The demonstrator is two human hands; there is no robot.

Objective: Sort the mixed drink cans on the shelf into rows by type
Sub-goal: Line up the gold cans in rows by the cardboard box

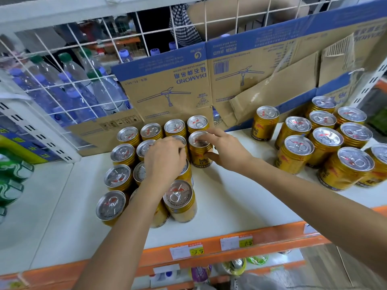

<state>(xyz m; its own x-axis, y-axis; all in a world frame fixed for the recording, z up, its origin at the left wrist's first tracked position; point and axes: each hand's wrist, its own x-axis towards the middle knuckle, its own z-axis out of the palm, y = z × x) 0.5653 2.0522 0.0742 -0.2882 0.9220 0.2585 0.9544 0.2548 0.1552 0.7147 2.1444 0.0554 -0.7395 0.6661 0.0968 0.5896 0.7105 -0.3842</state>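
Gold drink cans with silver tops stand in tight rows on the white shelf (219, 195) at centre left. My right hand (225, 149) grips one gold can (199, 152) at the right end of the second row, fingers over its top and thumb on its side. My left hand (164, 159) lies over the cans in the middle of the block, fingers curled on a can (181, 141) just left of the gripped one. A second group of gold cans (326, 147) stands loosely at the right, with one single can (265, 123) apart from it.
A flattened cardboard box (240, 80) leans against the white wire grid (69, 65) behind the cans. Water bottles (79, 95) stand beyond the grid. Green cans (10, 181) sit at the far left. The orange shelf edge (209, 248) carries price tags.
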